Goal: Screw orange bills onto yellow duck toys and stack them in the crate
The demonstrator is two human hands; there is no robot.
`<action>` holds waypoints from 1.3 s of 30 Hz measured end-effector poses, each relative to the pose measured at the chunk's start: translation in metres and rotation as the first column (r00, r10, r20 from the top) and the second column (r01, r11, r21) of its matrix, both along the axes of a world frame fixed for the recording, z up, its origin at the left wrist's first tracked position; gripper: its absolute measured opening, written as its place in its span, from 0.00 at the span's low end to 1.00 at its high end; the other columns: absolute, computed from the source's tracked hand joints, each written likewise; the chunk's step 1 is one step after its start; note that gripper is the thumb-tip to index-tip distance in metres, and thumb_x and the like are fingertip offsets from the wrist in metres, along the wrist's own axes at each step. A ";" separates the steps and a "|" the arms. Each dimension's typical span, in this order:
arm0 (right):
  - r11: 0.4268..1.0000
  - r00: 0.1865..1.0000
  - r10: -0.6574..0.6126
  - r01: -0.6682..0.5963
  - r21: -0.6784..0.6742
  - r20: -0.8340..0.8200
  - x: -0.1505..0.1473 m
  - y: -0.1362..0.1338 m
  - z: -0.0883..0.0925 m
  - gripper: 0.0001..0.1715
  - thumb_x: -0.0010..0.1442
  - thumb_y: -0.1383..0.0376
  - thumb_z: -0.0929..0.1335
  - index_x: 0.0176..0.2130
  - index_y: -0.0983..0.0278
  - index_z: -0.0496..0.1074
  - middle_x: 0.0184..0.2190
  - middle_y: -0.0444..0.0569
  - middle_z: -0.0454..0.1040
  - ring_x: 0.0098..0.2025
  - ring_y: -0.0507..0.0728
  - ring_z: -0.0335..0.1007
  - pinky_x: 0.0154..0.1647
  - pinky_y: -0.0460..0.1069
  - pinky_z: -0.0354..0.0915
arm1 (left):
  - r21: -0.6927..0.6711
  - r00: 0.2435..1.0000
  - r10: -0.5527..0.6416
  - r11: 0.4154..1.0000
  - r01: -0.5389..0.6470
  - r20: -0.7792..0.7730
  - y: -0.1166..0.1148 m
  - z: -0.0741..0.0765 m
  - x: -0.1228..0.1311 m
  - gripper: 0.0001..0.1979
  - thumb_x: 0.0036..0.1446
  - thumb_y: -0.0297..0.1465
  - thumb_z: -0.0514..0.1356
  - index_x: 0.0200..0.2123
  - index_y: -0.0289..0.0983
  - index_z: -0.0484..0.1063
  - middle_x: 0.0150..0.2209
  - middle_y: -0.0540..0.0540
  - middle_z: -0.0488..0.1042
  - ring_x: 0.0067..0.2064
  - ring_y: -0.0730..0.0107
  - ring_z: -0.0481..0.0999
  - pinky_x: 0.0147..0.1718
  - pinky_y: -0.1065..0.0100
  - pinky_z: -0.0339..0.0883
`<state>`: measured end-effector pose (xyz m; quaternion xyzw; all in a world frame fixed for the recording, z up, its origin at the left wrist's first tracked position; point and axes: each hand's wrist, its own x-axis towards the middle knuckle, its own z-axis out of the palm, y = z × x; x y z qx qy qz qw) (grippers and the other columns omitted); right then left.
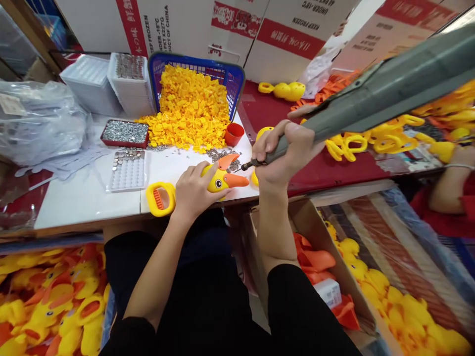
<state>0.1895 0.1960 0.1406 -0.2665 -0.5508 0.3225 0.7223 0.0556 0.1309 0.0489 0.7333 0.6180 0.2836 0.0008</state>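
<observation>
Yellow plastic, one duck toy (pixel 219 182) lies flat on the white table (pixel 85 198) in the head view. The left hand (pixel 193 192) is clamped over its body, seemingly to stop it shifting. The right hand (pixel 282 154) is closed round one grey power screwdriver (pixel 371 94), its tip just beside the duck's open beak. Beyond the duck are loose screws (pixel 221 155), one red cup (pixel 234 134) and one blue basket (pixel 239 79), probably kept within reach.

I held the left hand (pixel 193 190) clasped over the yellow duck toy (pixel 218 182), its orange beak pointing to 3 o'clock. The right hand (pixel 284 153) gripped the grey screwdriver (pixel 371 94), tip just beside the beak. From the duck, a blue basket (pixel 233 74) stood at 12 o'clock, a red cup (pixel 234 134) at 1 o'clock.
</observation>
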 end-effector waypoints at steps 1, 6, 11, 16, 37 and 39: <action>1.000 1.000 0.007 -0.007 -0.007 0.010 -0.003 0.005 -0.002 0.20 0.62 0.43 0.68 0.35 0.55 0.66 0.18 0.36 0.49 0.14 0.50 0.51 0.16 0.48 0.54 | 0.009 1.000 0.003 1.000 -0.003 0.006 -0.001 -0.002 0.000 0.35 0.58 0.54 0.67 0.62 0.40 0.76 0.59 0.39 0.78 0.51 0.48 0.78 0.47 0.55 0.72; 0.999 0.999 0.035 -0.035 -0.008 -0.002 -0.021 0.018 -0.010 0.18 0.62 0.45 0.68 0.38 0.54 0.65 0.17 0.34 0.49 0.13 0.50 0.49 0.15 0.48 0.51 | 0.028 1.000 0.002 1.000 -0.002 0.030 -0.002 -0.005 0.001 0.31 0.59 0.52 0.67 0.60 0.42 0.76 0.58 0.40 0.78 0.51 0.49 0.77 0.47 0.55 0.72; 0.989 0.994 0.105 -0.105 -0.102 -0.003 -0.021 0.025 -0.025 0.21 0.59 0.42 0.70 0.39 0.52 0.66 0.18 0.36 0.53 0.16 0.52 0.54 0.19 0.51 0.58 | 0.001 0.998 0.013 1.000 -0.013 0.057 -0.003 -0.003 0.004 0.31 0.60 0.52 0.66 0.61 0.42 0.76 0.58 0.39 0.78 0.51 0.47 0.77 0.47 0.53 0.72; 0.906 0.951 0.301 -0.261 -0.334 0.075 -0.020 0.026 -0.031 0.23 0.54 0.41 0.72 0.41 0.51 0.67 0.19 0.38 0.56 0.20 0.56 0.61 0.19 0.52 0.60 | -0.043 0.996 0.021 0.999 -0.017 0.090 -0.003 -0.001 0.005 0.30 0.58 0.51 0.67 0.59 0.43 0.77 0.59 0.39 0.77 0.52 0.46 0.76 0.48 0.52 0.72; 0.900 0.896 0.427 -0.408 -0.150 0.125 -0.036 0.014 -0.012 0.13 0.50 0.59 0.69 0.37 0.55 0.63 0.14 0.29 0.54 0.11 0.47 0.43 0.14 0.47 0.50 | -0.041 0.997 0.015 0.999 -0.012 0.078 -0.005 -0.003 0.005 0.33 0.60 0.50 0.65 0.62 0.38 0.73 0.60 0.38 0.77 0.54 0.45 0.76 0.51 0.52 0.70; 0.866 0.862 0.486 -0.453 -0.210 0.146 -0.035 0.014 -0.008 0.14 0.49 0.58 0.68 0.37 0.55 0.64 0.14 0.29 0.56 0.12 0.48 0.44 0.14 0.47 0.50 | -0.035 0.997 0.015 0.999 -0.012 0.081 -0.006 -0.003 0.005 0.33 0.59 0.51 0.66 0.61 0.38 0.74 0.60 0.38 0.77 0.53 0.45 0.77 0.51 0.52 0.70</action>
